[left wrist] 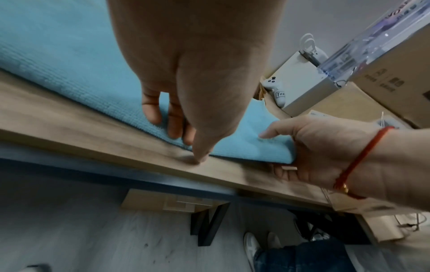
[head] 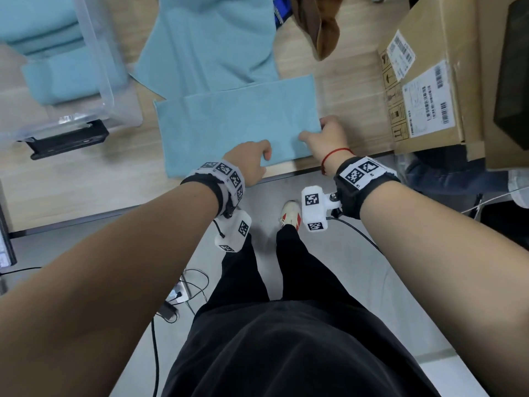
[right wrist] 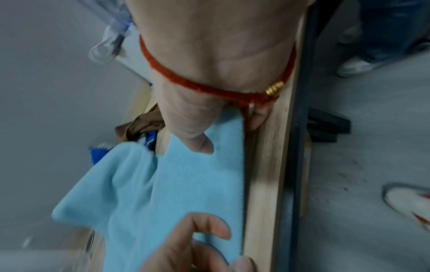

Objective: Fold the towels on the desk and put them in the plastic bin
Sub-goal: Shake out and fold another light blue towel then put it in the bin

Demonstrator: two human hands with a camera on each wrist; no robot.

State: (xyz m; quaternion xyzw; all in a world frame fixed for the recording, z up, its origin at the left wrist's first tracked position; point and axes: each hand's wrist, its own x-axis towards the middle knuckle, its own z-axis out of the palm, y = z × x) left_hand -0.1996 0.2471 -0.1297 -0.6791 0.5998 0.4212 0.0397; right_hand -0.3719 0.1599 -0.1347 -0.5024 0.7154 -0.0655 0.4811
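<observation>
Half-folded blue towel (head: 237, 121) lies flat at the near edge of the desk (head: 86, 179), long side running left-right, prob. pulled close so both hands reach it w/o stretching. Right hand (head: 326, 137) is at the towel's near-right corner: thumb on top, fingers curled under the edge, pinching it. In my judgement that's the lifting corner for the next fold. Left hand (head: 249, 161) sits at the near edge towards the middle; left wrist view shows its fingers bent down onto the cloth and the thumb tip on the wood just beside the hem. It looks like pinning more than a true grip, likely to keep the layers from sliding.

A second towel (head: 206, 41), unfolded, is spread just beyond the first, its near end tucked under it. Clear plastic bin (head: 94, 67) stands far left on the desk, already w/ folded blue towels (head: 57, 70) in it.

Surface: light wood desk w/ a dark edge strip. Right side has a cardboard box (head: 423, 81) w/ shipping labels; a brown cloth item (head: 323, 27) lies at the far side. Below: grey floor, cables, a white shoe (head: 290, 214).
</observation>
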